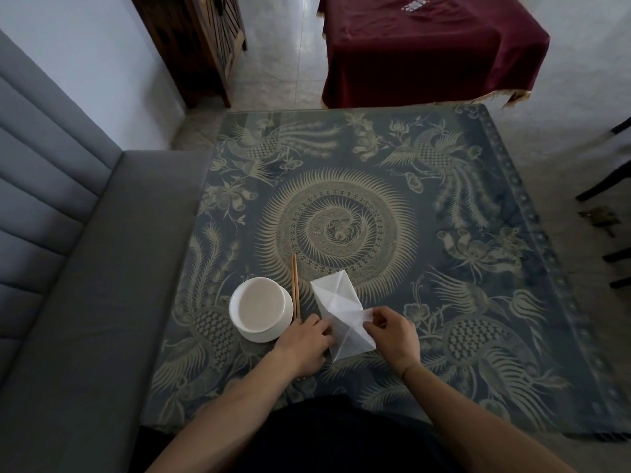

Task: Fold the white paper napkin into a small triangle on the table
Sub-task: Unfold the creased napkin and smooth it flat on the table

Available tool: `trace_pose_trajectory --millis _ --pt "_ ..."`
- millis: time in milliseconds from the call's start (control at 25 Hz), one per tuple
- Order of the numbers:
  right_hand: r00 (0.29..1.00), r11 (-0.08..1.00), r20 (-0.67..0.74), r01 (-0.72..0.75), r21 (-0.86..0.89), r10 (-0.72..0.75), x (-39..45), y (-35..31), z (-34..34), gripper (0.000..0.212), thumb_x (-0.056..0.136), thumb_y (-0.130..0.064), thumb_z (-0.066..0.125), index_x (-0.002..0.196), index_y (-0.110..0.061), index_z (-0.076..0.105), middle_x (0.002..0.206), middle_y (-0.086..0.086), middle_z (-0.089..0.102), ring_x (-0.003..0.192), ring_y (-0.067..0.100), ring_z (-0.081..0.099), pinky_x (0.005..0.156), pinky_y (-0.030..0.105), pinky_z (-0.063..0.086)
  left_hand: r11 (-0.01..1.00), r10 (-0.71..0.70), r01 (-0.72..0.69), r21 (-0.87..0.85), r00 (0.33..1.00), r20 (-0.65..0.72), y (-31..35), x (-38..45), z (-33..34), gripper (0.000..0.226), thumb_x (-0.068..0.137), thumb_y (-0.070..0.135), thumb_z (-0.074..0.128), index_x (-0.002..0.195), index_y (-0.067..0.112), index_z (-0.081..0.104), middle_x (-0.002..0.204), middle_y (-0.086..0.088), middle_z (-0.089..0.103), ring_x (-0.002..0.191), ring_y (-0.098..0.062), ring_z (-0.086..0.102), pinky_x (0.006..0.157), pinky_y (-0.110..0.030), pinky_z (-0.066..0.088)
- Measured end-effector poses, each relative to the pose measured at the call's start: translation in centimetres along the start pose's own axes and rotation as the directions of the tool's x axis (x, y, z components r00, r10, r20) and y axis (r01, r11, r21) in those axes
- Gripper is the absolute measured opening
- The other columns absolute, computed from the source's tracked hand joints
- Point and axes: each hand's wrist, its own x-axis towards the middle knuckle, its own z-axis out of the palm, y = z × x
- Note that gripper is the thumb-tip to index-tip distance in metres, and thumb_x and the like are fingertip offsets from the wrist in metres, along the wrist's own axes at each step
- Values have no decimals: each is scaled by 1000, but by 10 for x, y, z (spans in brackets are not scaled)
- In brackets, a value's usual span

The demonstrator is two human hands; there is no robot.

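The white paper napkin (339, 314) lies on the table (478, 268), close to the near edge and a little left of its middle. It is partly folded into an elongated, creased shape that runs from the far left to the near right; diagonal creases cross its surface, and its far end is folded to a point.

The left hand (304, 343) rests palm down on the table at the napkin's near left edge, fingers extended and pressing on the paper. It pins the napkin rather than gripping it.

The right hand (392, 332) is at the napkin's right side. Thumb and forefinger pinch a small raised flap of the paper near the middle of the right edge, lifting it slightly off the sheet. The remaining fingers are curled.

A white bowl (261, 307) stands on a white saucer (269, 332) just left of the napkin, near the left hand. A pair of wooden chopsticks (295, 285) lies between the bowl and the napkin, pointing toward the far edge; the near end is hidden by the left hand.

The table carries a blue-grey cloth patterned with birds and a central round motif. A grey upholstered bench (85, 285) runs along the table's left edge. Beyond the far edge stands another table under a dark red cloth (426, 52).
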Motion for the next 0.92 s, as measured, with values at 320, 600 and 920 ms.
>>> trace_pose_trajectory --millis 320,600,920 --pt "968 970 -96 -224 97 233 12 20 -25 18 78 -27 74 64 -32 63 65 -17 62 64 2 56 53 22 39 999 -20 19 -28 1000 -13 -3 2 4 45 90 24 55 135 25 52 153 -7 30 136 -29 26 104 -46 36" --pt "933 934 -40 -356 38 357 9 46 -33 19 75 -30 70 63 -17 66 61 -2 66 63 14 60 58 30 44 999 -20 19 -39 999 -36 -5 2 6 47 89 23 56 135 29 50 152 -4 31 134 -28 27 104 -45 37" --pt "926 932 106 -358 -62 363 7 59 -40 20 72 -34 71 63 -16 71 57 -4 67 62 13 63 59 29 49 999 -21 20 -26 999 -39 -5 3 4 48 89 22 54 136 29 49 152 -4 31 135 -28 26 105 -46 37"
